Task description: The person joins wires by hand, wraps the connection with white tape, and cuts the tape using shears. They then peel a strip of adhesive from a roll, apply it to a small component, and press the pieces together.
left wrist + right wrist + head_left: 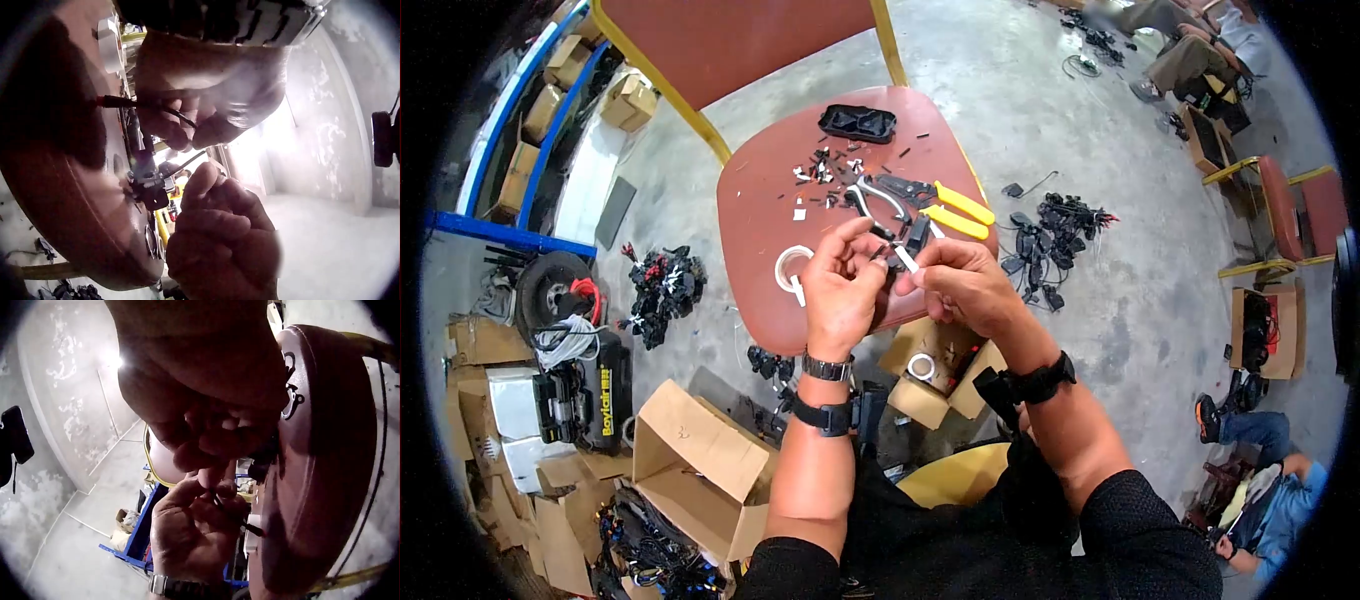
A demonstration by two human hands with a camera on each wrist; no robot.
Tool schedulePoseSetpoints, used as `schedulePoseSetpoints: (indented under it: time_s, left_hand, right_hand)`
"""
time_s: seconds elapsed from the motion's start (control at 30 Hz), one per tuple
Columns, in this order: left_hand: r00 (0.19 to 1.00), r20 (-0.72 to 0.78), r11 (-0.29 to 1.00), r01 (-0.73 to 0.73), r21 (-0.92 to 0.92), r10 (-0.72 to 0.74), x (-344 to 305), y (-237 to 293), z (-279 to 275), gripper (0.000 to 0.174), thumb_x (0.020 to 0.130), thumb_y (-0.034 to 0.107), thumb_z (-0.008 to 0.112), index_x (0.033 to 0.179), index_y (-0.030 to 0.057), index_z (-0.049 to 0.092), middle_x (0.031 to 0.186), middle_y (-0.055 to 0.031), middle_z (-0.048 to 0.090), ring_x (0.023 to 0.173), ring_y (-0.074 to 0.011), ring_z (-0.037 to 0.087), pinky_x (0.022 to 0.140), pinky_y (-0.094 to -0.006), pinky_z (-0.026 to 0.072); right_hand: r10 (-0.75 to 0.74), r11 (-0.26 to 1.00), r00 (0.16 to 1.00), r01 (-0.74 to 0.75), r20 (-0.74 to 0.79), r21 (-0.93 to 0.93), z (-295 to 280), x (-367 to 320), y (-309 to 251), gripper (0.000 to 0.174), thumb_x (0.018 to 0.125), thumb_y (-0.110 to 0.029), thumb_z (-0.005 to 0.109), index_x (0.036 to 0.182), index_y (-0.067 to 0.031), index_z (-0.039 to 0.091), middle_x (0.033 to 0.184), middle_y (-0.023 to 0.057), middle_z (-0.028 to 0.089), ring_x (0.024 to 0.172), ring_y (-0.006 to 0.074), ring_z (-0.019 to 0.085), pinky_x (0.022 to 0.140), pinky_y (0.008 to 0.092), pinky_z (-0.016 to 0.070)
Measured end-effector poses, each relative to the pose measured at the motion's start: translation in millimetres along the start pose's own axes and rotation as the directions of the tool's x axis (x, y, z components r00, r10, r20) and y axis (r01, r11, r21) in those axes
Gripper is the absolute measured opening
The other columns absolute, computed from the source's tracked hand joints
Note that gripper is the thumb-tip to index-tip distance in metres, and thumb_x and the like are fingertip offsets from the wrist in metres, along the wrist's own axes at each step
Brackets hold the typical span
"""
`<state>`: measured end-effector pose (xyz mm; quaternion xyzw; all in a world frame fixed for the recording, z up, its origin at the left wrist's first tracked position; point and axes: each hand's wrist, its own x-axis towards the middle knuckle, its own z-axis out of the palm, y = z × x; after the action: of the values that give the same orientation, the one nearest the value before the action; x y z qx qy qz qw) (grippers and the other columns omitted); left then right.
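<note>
Over the front of a red chair seat (760, 230), both hands are close together. My left hand (845, 290) pinches a thin black cable (147, 106) between thumb and fingers; one end of it is reddish. With thumb and forefinger my right hand (960, 280) pinches a short white strip (906, 259), which points toward the left fingertips. A thin dark wire (187, 164) runs from the right fingertips in the left wrist view. A small black block (917, 234) shows just beyond the fingers. Fingers partly hide the pinched ends.
On the seat lie a yellow-handled wire stripper (960, 210), pliers with pale handles (883, 198), a black tray (858, 123), small scraps (828, 167) and a white tape roll (792, 268). Cable piles (662, 290) and open cardboard boxes (700, 450) are on the floor.
</note>
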<state>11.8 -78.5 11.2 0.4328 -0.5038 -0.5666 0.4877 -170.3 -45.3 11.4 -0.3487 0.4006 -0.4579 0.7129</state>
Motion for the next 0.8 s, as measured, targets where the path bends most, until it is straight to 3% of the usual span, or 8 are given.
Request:
schedulePoseSetpoints:
  time_s: [0.1,0.3,0.4,0.5,0.6,0.8]
  left_hand:
    - [1.0,-0.009,0.999,0.028,-0.021,-0.028,-1.0,7.1,3.2,0.045,0.081,-0.012,0.056,0.126,-0.0029,0.056,0.104,-0.0086,0.065,0.082,-0.0102,0.061,0.067,-0.0222,0.0499]
    - [1.0,0.012,1.0,0.017,-0.017,-0.017,0.9,1.7,1.1,0.046,0.081,-0.013,0.057,0.126,-0.0027,0.056,0.106,-0.0089,0.065,0.087,-0.0109,0.062,0.073,-0.0228,0.051]
    - [0.999,0.019,0.999,-0.026,0.028,0.026,-1.2,1.7,3.5,0.045,0.081,-0.013,0.058,0.125,-0.0024,0.056,0.107,-0.0092,0.065,0.092,-0.0118,0.062,0.078,-0.0235,0.0512]
    - [0.999,0.003,0.998,-0.032,0.045,0.032,-2.4,4.5,6.5,0.044,0.082,-0.012,0.059,0.125,-0.0019,0.056,0.109,-0.0095,0.064,0.096,-0.0125,0.062,0.082,-0.0244,0.0507]
    - [0.999,0.002,0.998,-0.039,0.044,0.039,-2.5,4.7,7.2,0.043,0.082,-0.012,0.059,0.124,-0.0015,0.057,0.109,-0.0093,0.065,0.1,-0.0129,0.061,0.085,-0.0255,0.0501]
    - [1.0,-0.011,1.0,-0.022,0.017,0.022,-2.9,2.7,7.1,0.041,0.082,-0.012,0.06,0.122,-0.0005,0.059,0.106,-0.0065,0.064,0.098,-0.0121,0.06,0.086,-0.0251,0.0494]
  right_hand:
    - [-0.013,1.0,0.999,0.014,0.032,-0.009,2.1,-1.1,2.6,0.004,0.088,-0.009,0.062,0.089,-0.0059,0.065,0.088,0.0069,0.074,0.055,0.0064,0.059,0.047,0.0208,0.0424]
    - [-0.022,0.998,1.0,0.022,0.013,-0.065,5.8,2.1,2.6,0.006,0.089,-0.011,0.062,0.09,-0.0064,0.065,0.088,0.0053,0.073,0.055,0.0059,0.059,0.047,0.0207,0.0432]
    - [0.004,1.0,1.0,-0.004,-0.015,0.013,6.5,5.3,5.9,0.005,0.088,-0.007,0.063,0.09,-0.0042,0.066,0.084,0.0101,0.072,0.053,0.0076,0.057,0.049,0.0208,0.0459]
    - [0.006,0.999,1.0,-0.005,-0.019,0.042,6.6,9.0,8.2,0.005,0.088,-0.007,0.063,0.09,-0.0039,0.066,0.084,0.0095,0.072,0.052,0.0072,0.057,0.049,0.0201,0.0453]
    - [-0.015,1.0,1.0,0.015,0.003,-0.025,6.0,10.5,7.4,0.008,0.089,-0.014,0.062,0.089,-0.0073,0.067,0.084,0.0011,0.072,0.054,0.004,0.059,0.045,0.0191,0.0458]
    - [-0.011,0.998,1.0,0.011,0.007,-0.054,6.9,9.7,5.7,0.01,0.09,-0.015,0.061,0.089,-0.0075,0.067,0.082,0.0007,0.072,0.054,0.0036,0.058,0.046,0.0186,0.0454]
